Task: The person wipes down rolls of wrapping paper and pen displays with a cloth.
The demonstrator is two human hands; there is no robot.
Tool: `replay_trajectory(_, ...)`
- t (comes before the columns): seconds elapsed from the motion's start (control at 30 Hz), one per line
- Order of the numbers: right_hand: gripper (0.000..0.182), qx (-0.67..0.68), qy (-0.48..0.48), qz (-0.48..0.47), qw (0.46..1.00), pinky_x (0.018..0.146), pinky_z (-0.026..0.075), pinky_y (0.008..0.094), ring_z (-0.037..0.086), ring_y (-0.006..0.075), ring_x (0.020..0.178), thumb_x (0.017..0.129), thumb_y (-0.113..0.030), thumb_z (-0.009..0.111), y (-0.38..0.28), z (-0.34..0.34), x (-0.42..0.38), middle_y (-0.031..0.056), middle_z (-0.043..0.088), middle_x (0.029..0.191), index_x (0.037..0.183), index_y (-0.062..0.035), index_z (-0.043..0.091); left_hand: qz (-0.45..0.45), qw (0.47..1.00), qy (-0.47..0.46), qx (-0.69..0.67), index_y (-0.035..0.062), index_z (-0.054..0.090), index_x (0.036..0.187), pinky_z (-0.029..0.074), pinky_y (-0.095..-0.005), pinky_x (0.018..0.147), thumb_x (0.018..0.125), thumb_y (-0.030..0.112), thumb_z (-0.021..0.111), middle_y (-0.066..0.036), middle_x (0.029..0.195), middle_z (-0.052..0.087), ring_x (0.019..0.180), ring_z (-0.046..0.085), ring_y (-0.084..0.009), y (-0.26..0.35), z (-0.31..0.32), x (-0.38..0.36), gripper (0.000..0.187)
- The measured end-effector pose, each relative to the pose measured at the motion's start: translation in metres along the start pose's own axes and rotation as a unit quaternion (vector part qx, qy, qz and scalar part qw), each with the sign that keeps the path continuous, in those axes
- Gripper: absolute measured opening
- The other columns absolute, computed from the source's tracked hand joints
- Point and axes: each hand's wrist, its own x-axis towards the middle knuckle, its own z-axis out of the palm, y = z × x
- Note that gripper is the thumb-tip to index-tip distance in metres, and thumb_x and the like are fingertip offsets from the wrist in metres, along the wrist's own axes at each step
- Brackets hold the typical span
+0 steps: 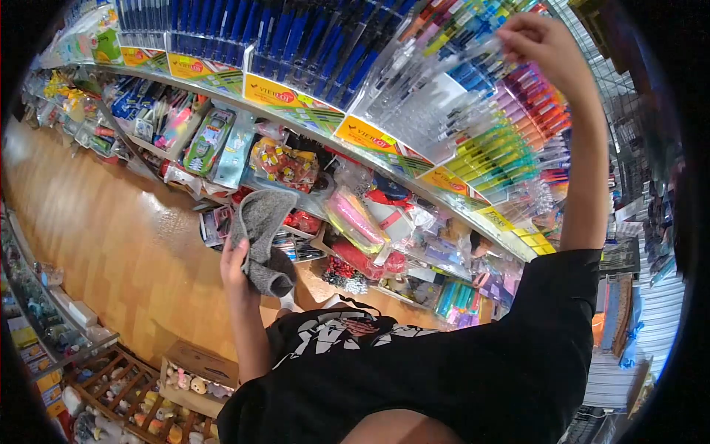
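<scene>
Grey cloth (266, 214) is clasped in the left hand (235, 263), beyond the shelf's (414, 174) front edge; judged light and soft, best gripped by a thick fold. Above pens (529, 100) near the shelf's right end, the right hand (543, 48) is poised; whether anything is pinched cannot be told. "VIET…" is read on yellow labels (366, 133).

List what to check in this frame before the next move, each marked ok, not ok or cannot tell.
1. Left hand has hold of the gray cloth: ok.
2. Right hand is up by the colored pens: ok.
3. Right hand grips an item: cannot tell, blurred at the fingertips.
4. Gray cloth is clear of the lower goods: cannot tell, they overlap in this view.
5. Both hands are free: not ok, the left is occupied.
</scene>
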Motion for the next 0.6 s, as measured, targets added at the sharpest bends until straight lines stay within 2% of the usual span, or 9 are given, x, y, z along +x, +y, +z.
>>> replay_trajectory(0.1,0.022,0.011,0.189,-0.035,0.981,0.067,0.045,0.0213,0.056,0.0092,0.07,0.08,-0.016,0.056,-0.03,-0.023,-0.044,0.0051,0.06,0.076,0.095,-0.0003,0.059,-0.011,0.998,-0.021,-0.055,-0.0014,0.039,0.117,0.041,-0.0323,0.084,0.08,0.006,0.047,-0.012,0.111,0.049,0.096,0.051,-0.0211,-0.006,0.005,-0.003,0.039)
replay_trajectory(0.13,0.022,0.015,0.194,-0.035,0.98,0.067,0.045,0.0213,0.056,0.0092,0.07,0.08,-0.016,0.056,-0.035,-0.019,-0.062,0.0051,0.06,0.076,0.095,-0.0003,0.059,-0.013,0.996,-0.018,-0.09,-0.0002,0.038,0.118,0.041,-0.0332,0.084,0.081,0.006,0.047,-0.012,0.111,0.049,0.097,0.051,-0.0212,-0.008,0.011,-0.006,0.039)
replay_trajectory(0.23,0.024,0.068,0.321,0.074,0.942,0.07,0.044,0.0231,0.058,0.0124,0.073,0.08,-0.019,0.055,-0.067,0.028,-0.117,0.0064,0.062,0.078,0.096,-0.003,0.061,-0.014,0.994,-0.021,-0.108,0.0065,0.032,0.123,0.039,-0.0372,0.088,0.083,0.005,0.047,-0.008,0.118,0.044,0.106,0.045,-0.0201,-0.013,0.041,-0.013,0.043)
replay_trajectory(0.3,0.019,0.183,0.251,0.129,0.942,0.068,0.044,0.0236,0.057,0.0105,0.074,0.079,-0.017,0.056,-0.061,0.096,-0.149,0.0037,0.062,0.083,0.091,-0.0031,0.063,-0.03,0.992,-0.057,-0.111,0.0081,0.03,0.124,0.038,-0.0377,0.089,0.083,0.005,0.048,-0.007,0.119,0.042,0.108,0.043,-0.0188,-0.016,0.071,-0.021,0.046)
replay_trajectory(0.33,0.011,0.265,0.26,0.062,0.927,0.069,0.045,0.0247,0.057,0.0125,0.074,0.078,-0.005,0.055,-0.065,0.142,-0.16,0.0064,0.06,0.079,0.084,0.0021,0.061,-0.041,0.989,-0.093,-0.108,0.0087,0.029,0.125,0.037,-0.0376,0.09,0.083,0.005,0.049,-0.006,0.12,0.042,0.108,0.042,-0.0183,-0.019,0.083,-0.025,0.047)
replay_trajectory(0.37,0.01,0.27,0.211,0.107,0.933,0.07,0.045,0.0247,0.057,0.013,0.075,0.077,-0.004,0.057,-0.069,0.174,-0.168,0.0068,0.061,0.083,0.084,0.0012,0.061,-0.058,0.988,-0.098,-0.105,0.0091,0.029,0.125,0.037,-0.0357,0.09,0.083,0.007,0.049,-0.005,0.12,0.041,0.109,0.042,-0.0181,-0.028,0.091,-0.026,0.047)
replay_trajectory(0.43,0.015,0.245,0.225,0.052,0.941,0.068,0.045,0.024,0.058,0.0144,0.075,0.075,-0.002,0.058,-0.067,0.224,-0.181,0.0093,0.061,0.083,0.089,0.0003,0.061,-0.117,0.962,-0.159,-0.19,0.0078,0.028,0.126,0.037,-0.0341,0.09,0.082,0.006,0.049,-0.006,0.12,0.042,0.109,0.043,-0.0181,-0.034,0.105,-0.028,0.049)
replay_trajectory(0.57,0.028,0.263,0.185,0.063,0.945,0.069,0.046,0.0265,0.059,0.0154,0.077,0.073,0.002,0.058,-0.059,0.242,-0.203,0.013,0.061,0.084,0.101,-0.0017,0.058,-0.161,0.924,-0.226,-0.263,0.0028,0.026,0.127,0.035,-0.0332,0.091,0.081,0.003,0.049,-0.01,0.119,0.043,0.108,0.043,-0.0177,-0.042,0.103,-0.037,0.052)
replay_trajectory(0.6,0.038,0.331,0.15,0.106,0.926,0.072,0.045,0.0296,0.06,0.0208,0.081,0.068,0.005,0.058,-0.062,0.236,-0.208,0.015,0.06,0.086,0.105,-0.0029,0.055,-0.162,0.929,-0.219,-0.252,0.0028,0.026,0.127,0.035,-0.0332,0.091,0.081,0.003,0.049,-0.01,0.119,0.043,0.108,0.043,-0.0177,-0.043,0.105,-0.041,0.052)
